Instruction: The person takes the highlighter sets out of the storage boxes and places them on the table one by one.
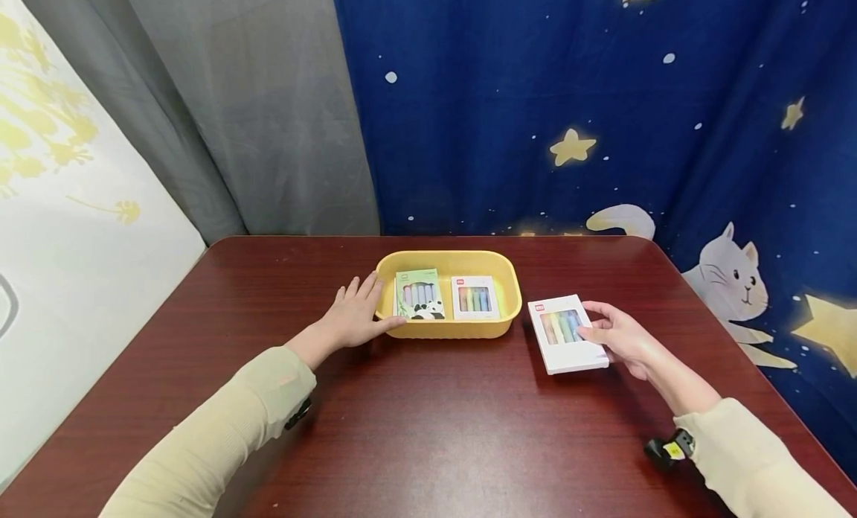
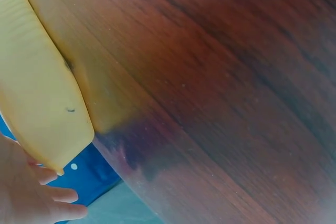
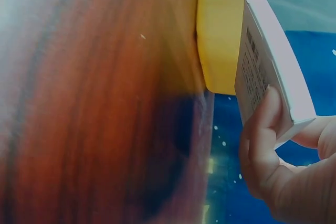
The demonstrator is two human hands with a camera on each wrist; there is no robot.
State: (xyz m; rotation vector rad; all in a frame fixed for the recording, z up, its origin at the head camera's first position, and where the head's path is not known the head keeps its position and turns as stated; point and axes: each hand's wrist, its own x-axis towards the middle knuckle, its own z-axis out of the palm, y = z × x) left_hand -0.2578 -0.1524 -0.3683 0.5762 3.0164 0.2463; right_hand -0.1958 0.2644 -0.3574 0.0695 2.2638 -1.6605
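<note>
On the dark wood-grain table [image 1: 428,429], my left hand [image 1: 355,317] lies flat, fingers straight, against the smooth oval yellow plastic tray [image 1: 509,276]; my right hand [image 1: 619,336] pinches the flat white cardboard marker box [image 1: 565,336] just right of the tray, lifted off the table; two similar boxes, one panda-printed [image 1: 419,295], one white [image 1: 475,298], lie inside.

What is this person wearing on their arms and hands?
Both arms wear long, pale yellowish-beige sleeves. The left hand and right hand are bare, with no gloves. A small black device sits under the left wrist; another black device with a yellow mark under the right.
</note>
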